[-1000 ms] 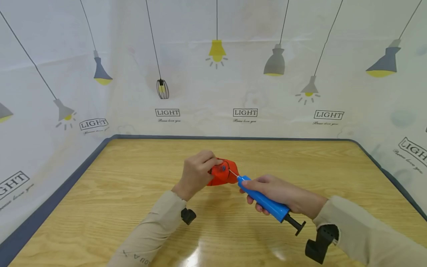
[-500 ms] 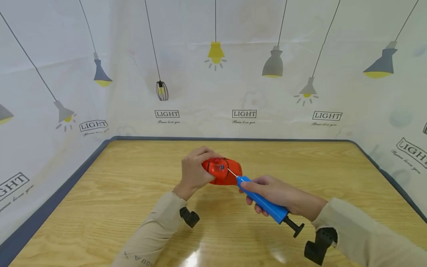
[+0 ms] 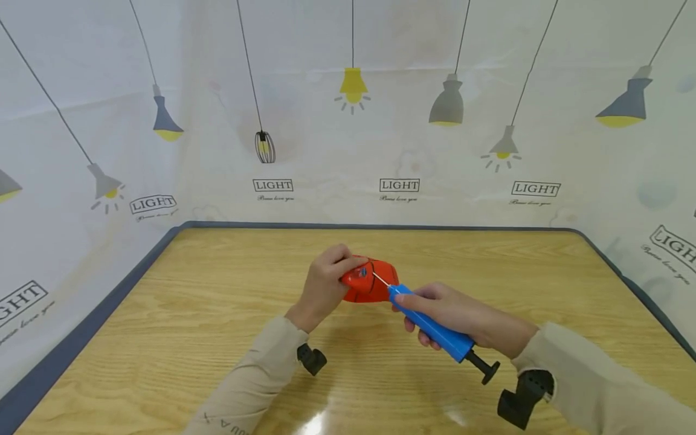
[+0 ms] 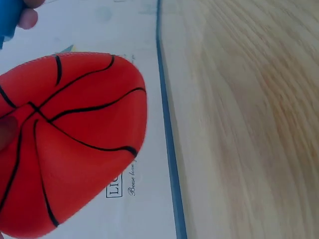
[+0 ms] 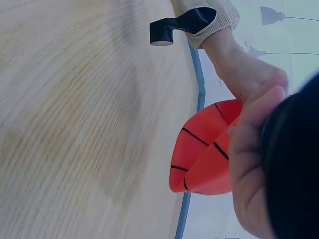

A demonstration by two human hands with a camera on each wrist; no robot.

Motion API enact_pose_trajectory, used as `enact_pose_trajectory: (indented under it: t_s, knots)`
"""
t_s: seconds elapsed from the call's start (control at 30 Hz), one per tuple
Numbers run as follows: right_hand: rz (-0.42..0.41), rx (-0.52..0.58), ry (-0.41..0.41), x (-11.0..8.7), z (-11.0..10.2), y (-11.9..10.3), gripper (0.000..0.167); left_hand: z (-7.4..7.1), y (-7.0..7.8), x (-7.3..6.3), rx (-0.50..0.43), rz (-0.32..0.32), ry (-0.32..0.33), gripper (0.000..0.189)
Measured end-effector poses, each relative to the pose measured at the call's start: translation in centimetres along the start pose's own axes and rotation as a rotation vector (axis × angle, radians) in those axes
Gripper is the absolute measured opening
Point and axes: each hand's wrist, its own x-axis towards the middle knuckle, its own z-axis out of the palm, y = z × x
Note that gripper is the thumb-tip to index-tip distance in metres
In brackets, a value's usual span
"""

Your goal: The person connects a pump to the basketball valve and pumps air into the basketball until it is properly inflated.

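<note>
A limp red ball with black lines (image 3: 375,287), like a deflated toy basketball, is held above the table by my left hand (image 3: 324,284), thumb and fingers pinching its left side. In the left wrist view the red ball (image 4: 94,119) looks folded and caved in. My right hand (image 3: 448,311) grips a blue hand pump (image 3: 432,326) with a black handle (image 3: 484,367) pulled partway out. The pump's thin metal needle (image 3: 382,280) points at the ball near a small blue mark (image 3: 363,272). Whether its tip is inside the ball I cannot tell.
Below both hands lies a wood-grain table (image 3: 190,338) with a dark blue edge (image 3: 380,226). A pale backdrop (image 3: 326,139) printed with lamps rises behind it and at both sides. Each wrist wears a black camera mount (image 3: 524,396).
The ball first showed more to the right of my left fingers, shifted left, then came back right as the left hand regripped it. Pump and right hand stayed almost still.
</note>
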Motion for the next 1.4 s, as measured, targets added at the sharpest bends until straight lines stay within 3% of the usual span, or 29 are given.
enact_pose_trajectory:
  t_s: [0.1, 0.23, 0.4, 0.77, 1.4]
  knots:
    - [-0.005, -0.014, -0.025, -0.4, 0.0, 0.1, 0.047, -0.2, -0.2, -0.1, 0.074, 0.152, 0.042, 0.018]
    - [-0.004, -0.012, -0.076, -1.0, -0.1, 0.2, 0.042, -0.5, -0.4, -0.1, 0.110, 0.308, 0.117, 0.008]
    - [-0.041, -0.014, -0.124, -1.5, -0.3, 0.1, 0.045, -0.7, -0.7, 0.0, 0.151, 0.429, 0.182, 0.021]
    - [-0.028, -0.044, -0.012, -2.2, -0.5, -0.1, 0.050, -1.0, -0.8, 0.0, 0.215, 0.476, 0.183, 0.018]
    - [-0.082, -0.353, 0.015, -1.9, -0.2, -1.6, 0.043, -1.1, -1.0, 0.0, 0.312, 0.607, 0.146, 0.018]
